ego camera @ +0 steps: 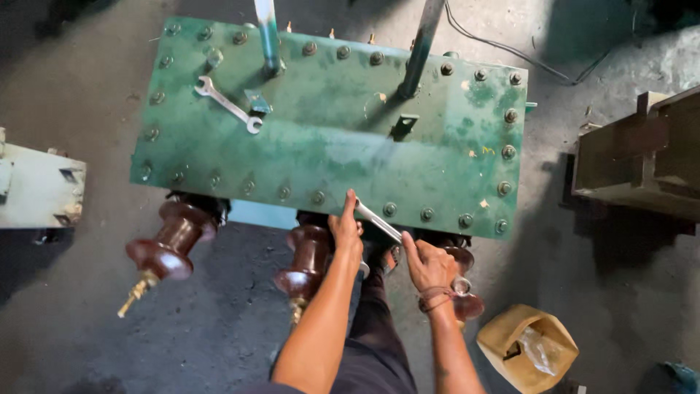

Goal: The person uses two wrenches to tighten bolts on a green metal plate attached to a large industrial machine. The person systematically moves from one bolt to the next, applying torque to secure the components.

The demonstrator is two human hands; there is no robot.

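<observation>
We see one package: a brown cardboard box [526, 349] on the concrete floor [219, 335] at the near right, just right of our right forearm. It sits tilted, a corner pointing toward us, its top flaps open. Inside lies a crumpled clear plastic bag [538, 349]; what the bag holds is too small to tell. We find no labels, signs or screens anywhere else in view.
</observation>
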